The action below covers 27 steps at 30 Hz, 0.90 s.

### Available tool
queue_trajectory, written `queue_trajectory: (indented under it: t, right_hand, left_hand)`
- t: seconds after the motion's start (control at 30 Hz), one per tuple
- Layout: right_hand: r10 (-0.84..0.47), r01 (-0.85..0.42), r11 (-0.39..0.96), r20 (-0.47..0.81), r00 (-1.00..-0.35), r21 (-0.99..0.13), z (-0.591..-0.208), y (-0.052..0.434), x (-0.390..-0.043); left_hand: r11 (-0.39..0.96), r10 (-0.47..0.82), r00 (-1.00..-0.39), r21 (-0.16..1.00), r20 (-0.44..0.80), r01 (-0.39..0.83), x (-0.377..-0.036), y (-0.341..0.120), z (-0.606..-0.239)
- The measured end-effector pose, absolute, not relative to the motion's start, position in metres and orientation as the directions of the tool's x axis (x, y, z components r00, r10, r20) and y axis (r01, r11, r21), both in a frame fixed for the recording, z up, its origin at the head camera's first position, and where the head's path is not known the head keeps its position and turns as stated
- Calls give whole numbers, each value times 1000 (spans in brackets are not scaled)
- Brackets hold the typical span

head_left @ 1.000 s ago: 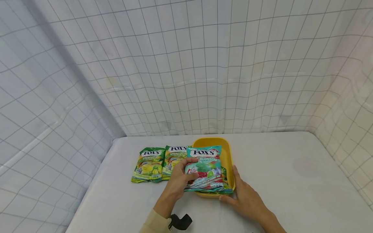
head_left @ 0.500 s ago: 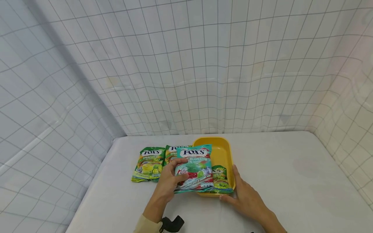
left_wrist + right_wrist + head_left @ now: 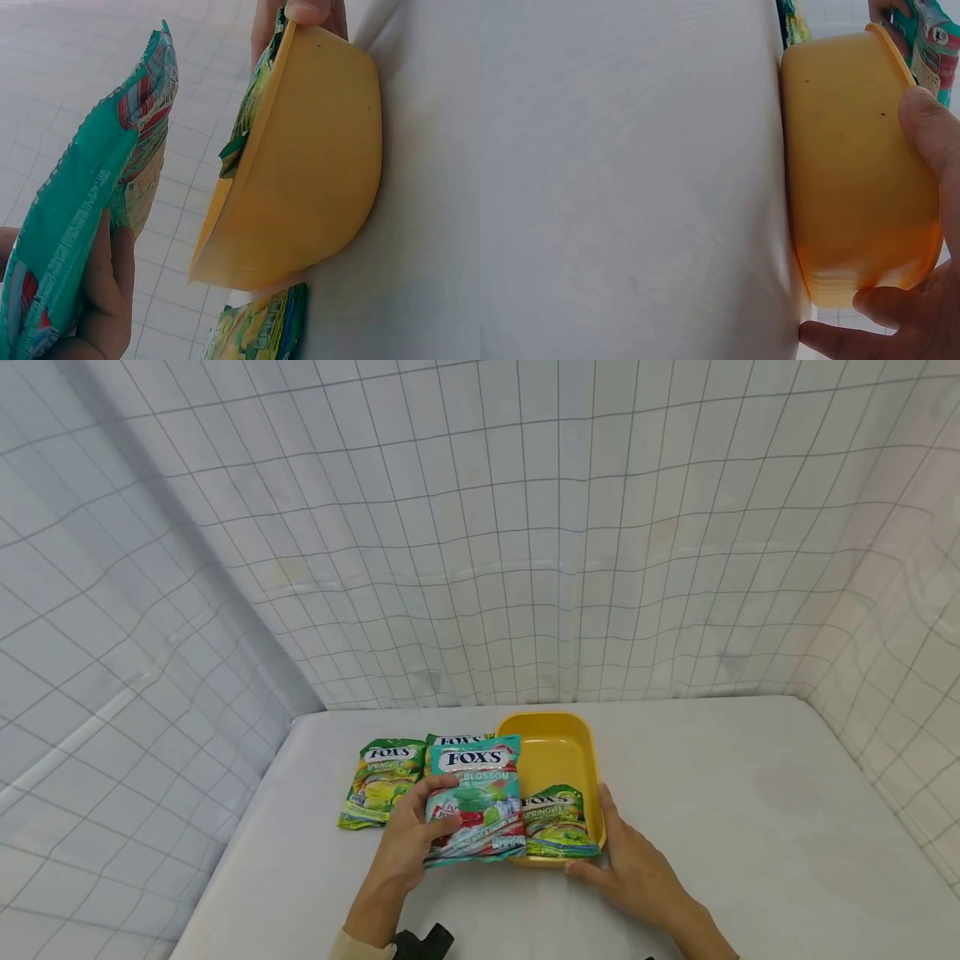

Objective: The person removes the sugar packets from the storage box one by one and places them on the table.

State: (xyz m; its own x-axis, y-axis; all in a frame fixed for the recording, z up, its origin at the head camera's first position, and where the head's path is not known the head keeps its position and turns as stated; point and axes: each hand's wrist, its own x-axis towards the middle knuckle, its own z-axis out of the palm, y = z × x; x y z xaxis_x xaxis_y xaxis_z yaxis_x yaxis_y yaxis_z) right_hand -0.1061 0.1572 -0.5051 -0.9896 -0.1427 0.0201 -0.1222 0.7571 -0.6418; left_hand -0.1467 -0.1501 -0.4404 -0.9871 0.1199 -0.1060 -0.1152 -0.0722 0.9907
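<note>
My left hand (image 3: 417, 828) grips a teal Fox's Blossom candy bag (image 3: 474, 800) by its left edge and holds it above the table, just left of a yellow tub (image 3: 597, 777). The bag (image 3: 82, 217) hangs beside the tub (image 3: 307, 172) without touching it. A green Spring Tea bag (image 3: 559, 822) lies inside the tub at its near end. My right hand (image 3: 611, 852) holds the tub's near right corner, its thumb (image 3: 928, 127) along the wall near the rim and its fingers (image 3: 877, 307) curled at the base.
Two more green Spring Tea bags lie on the white table (image 3: 750, 827) left of the tub: one (image 3: 378, 781) in full view, the other (image 3: 452, 741) mostly hidden behind the teal bag. White gridded cloth walls enclose the table at the back and on both sides.
My left hand has carried the teal bag leftward off the tub, uncovering the green bag inside. The right hand and the tub have stayed put.
</note>
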Motion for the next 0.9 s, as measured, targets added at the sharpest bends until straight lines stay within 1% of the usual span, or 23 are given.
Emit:
queue_trajectory:
  t: [0.27,0.47,0.7,0.9]
  right_hand:
    - [-136,-107,753,5,-991,-649,-503,157,-105]
    - [-135,-101,751,-3,-991,-653,-502,157,-105]
    - [-141,-120,755,19,-990,-645,-504,158,-105]
    - [-139,-117,760,16,-990,-639,-504,158,-105]
  left_hand:
    - [-106,56,-991,987,-119,-124,-142,-166,-441]
    - [-83,27,-992,988,-126,-128,-138,-176,-442]
    - [-54,9,-989,988,-145,-146,-131,-187,-449]
    - [-51,-21,-987,986,-162,-161,-128,-195,-454]
